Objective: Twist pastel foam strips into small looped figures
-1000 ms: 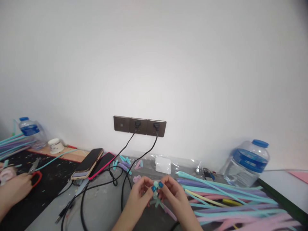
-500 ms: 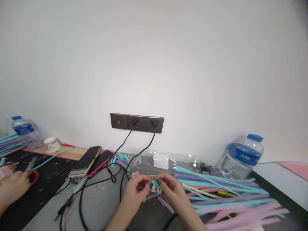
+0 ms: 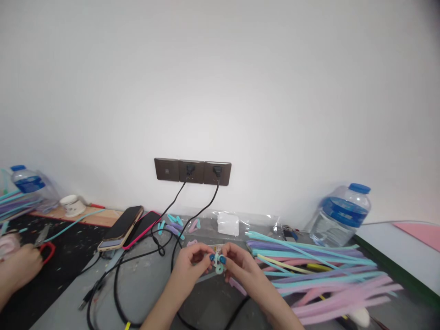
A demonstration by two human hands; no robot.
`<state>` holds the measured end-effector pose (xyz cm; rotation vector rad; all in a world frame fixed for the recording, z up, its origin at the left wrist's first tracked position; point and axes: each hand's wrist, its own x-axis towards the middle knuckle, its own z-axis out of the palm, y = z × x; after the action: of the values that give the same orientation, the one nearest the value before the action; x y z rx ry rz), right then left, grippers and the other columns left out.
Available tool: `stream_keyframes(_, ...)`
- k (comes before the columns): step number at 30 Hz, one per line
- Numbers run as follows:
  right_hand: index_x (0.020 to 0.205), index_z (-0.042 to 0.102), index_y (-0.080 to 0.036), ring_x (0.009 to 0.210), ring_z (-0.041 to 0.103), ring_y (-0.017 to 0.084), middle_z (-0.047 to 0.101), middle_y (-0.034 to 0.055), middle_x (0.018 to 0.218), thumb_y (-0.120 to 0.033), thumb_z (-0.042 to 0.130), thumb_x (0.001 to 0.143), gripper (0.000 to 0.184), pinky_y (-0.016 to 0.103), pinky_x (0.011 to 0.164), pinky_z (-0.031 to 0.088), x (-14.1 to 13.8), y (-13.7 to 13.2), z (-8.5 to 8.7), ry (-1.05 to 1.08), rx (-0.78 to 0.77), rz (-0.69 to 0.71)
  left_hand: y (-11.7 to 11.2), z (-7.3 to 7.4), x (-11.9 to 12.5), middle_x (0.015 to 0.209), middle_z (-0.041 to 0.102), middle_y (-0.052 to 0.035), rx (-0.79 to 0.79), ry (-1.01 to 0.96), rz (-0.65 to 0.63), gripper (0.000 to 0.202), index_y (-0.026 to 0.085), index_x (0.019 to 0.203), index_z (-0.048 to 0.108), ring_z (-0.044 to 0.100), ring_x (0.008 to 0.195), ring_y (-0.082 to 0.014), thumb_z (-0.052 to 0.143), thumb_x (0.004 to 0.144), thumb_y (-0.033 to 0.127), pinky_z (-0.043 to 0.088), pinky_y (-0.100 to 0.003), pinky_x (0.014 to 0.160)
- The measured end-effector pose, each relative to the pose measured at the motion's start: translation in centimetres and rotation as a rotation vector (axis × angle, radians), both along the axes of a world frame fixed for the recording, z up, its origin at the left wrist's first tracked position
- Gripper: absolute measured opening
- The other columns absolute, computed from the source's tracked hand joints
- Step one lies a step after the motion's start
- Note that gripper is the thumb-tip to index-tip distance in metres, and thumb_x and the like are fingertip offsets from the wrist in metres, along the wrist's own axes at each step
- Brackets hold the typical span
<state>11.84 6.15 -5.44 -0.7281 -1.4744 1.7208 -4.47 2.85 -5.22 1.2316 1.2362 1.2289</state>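
Note:
A small looped piece of mint-green pipe cleaner is pinched between my two hands, low in the middle of the head view. My left hand grips its left side with thumb and fingers closed. On its right side, my right hand does the same. Both blue-nailed thumbs nearly meet over it, hiding part of its shape. Just below the right fingers lies a short pink pipe cleaner. A curled pink piece rests behind my left hand, partly covered.
Long pipe cleaners spread to the right, before a water bottle. Behind my hands lie a clear bag and short bent pieces. Phones and black cables sit left. Another person's hand is by red-handled scissors.
The view has shifted slightly. My hands have turned the mint-green piece a little, and its loop now hangs below the thumbs, which are closer together.

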Motion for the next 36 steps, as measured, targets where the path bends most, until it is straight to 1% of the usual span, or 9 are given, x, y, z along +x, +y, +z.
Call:
stream_keyframes(5, 0.075, 0.05, -0.02, 0.056, 0.045, 0.01, 0.047, -0.004, 0.07, -0.054, 0.067, 0.073, 0.038, 0.021, 0.05, 0.044, -0.5, -0.1, -0.1, 0.082, -0.088, -0.064, 0.0, -0.2, 0.1, 0.062, 0.059, 0.0005, 0.049, 0.006, 0.019, 0.015, 0.015, 0.075, 0.065, 0.054, 0.057, -0.0137, 0.065, 0.07, 0.029, 0.044, -0.023, 0.054)
stream_keyframes(7, 0.075, 0.05, -0.02, 0.055, 0.043, 0.009, 0.047, -0.0045, 0.069, -0.053, 0.066, 0.075, 0.037, 0.02, 0.05, 0.041, -0.5, -0.2, -0.2, 0.075, -0.062, -0.081, -0.1, -0.1, 0.1, 0.065, 0.06, -0.0002, 0.065, 0.042, 0.014, 0.013, 0.015, 0.075, 0.064, 0.055, 0.06, -0.0141, 0.062, 0.072, 0.027, 0.043, -0.022, 0.055)
stream_keyframes(10, 0.077, 0.052, -0.019, 0.054, 0.039, 0.007, 0.047, -0.0045, 0.07, -0.048, 0.065, 0.079, 0.032, 0.019, 0.051, 0.037, -0.2, -0.3, -0.2, 0.022, 0.01, -0.042, -0.4, 0.3, 0.0, 0.07, 0.061, -0.0008, 0.107, 0.11, -0.009, 0.007, 0.016, 0.076, 0.062, 0.057, 0.067, -0.0153, 0.058, 0.075, 0.022, 0.044, -0.023, 0.061)
stream_keyframes(13, 0.077, 0.053, -0.019, 0.058, 0.04, 0.009, 0.047, -0.0042, 0.069, -0.045, 0.064, 0.081, 0.029, 0.019, 0.053, 0.034, 0.0, -0.3, 0.0, -0.001, 0.037, -0.008, -0.7, 0.8, -0.2, 0.085, 0.065, -0.0029, 0.156, 0.173, -0.067, 0.014, 0.017, 0.089, 0.062, 0.06, 0.081, -0.0178, 0.057, 0.076, 0.017, 0.046, -0.025, 0.073)
stream_keyframes(15, 0.076, 0.052, -0.019, 0.059, 0.04, 0.01, 0.046, -0.0041, 0.068, -0.046, 0.065, 0.079, 0.031, 0.019, 0.053, 0.033, 0.1, -0.2, 0.2, -0.002, 0.037, -0.009, -0.9, 1.0, -0.3, 0.09, 0.066, -0.0034, 0.182, 0.236, -0.102, 0.019, 0.018, 0.095, 0.063, 0.061, 0.084, -0.0183, 0.056, 0.077, 0.016, 0.046, -0.025, 0.076)
stream_keyframes(19, 0.075, 0.053, -0.018, 0.056, 0.038, 0.009, 0.044, -0.0044, 0.066, -0.05, 0.065, 0.077, 0.034, 0.019, 0.049, 0.029, 0.2, 0.0, 0.1, -0.043, 0.051, 0.005, -0.9, 0.8, -0.5, 0.079, 0.068, -0.0021, 0.22, 0.391, -0.099, 0.011, 0.018, 0.084, 0.066, 0.061, 0.075, -0.017, 0.056, 0.08, 0.018, 0.044, -0.024, 0.07)
stream_keyframes(27, 0.074, 0.053, -0.018, 0.06, 0.039, 0.01, 0.042, -0.0047, 0.064, -0.044, 0.063, 0.081, 0.029, 0.021, 0.055, 0.03, 0.1, 0.0, -0.4, -0.083, 0.12, 0.042, -0.7, 0.7, -0.9, 0.079, 0.071, 0.0007, 0.338, 0.538, -0.09, 0.012, 0.02, 0.082, 0.067, 0.064, 0.074, -0.0143, 0.057, 0.08, 0.013, 0.043, -0.021, 0.07)
stream_keyframes(31, 0.073, 0.051, -0.019, 0.062, 0.038, 0.011, 0.041, -0.0045, 0.067, -0.042, 0.061, 0.083, 0.027, 0.022, 0.057, 0.031, -0.2, -0.2, -0.1, -0.045, 0.169, -0.031, -0.8, 0.4, -0.8, 0.078, 0.069, 0.0007, 0.39, 0.584, -0.064, 0.012, 0.02, 0.082, 0.064, 0.062, 0.073, -0.0139, 0.055, 0.081, 0.012, 0.043, -0.021, 0.07)
stream_keyframes(36, 0.071, 0.05, -0.019, 0.064, 0.038, 0.012, 0.041, -0.0039, 0.068, -0.044, 0.06, 0.082, 0.029, 0.022, 0.06, 0.032, -0.6, -0.4, 0.1, 0.01, 0.165, -0.128, -1.0, 0.0, -0.4, 0.077, 0.067, -0.0001, 0.452, 0.66, -0.018, 0.014, 0.02, 0.081, 0.06, 0.062, 0.074, -0.0145, 0.051, 0.08, 0.009, 0.042, -0.022, 0.069)
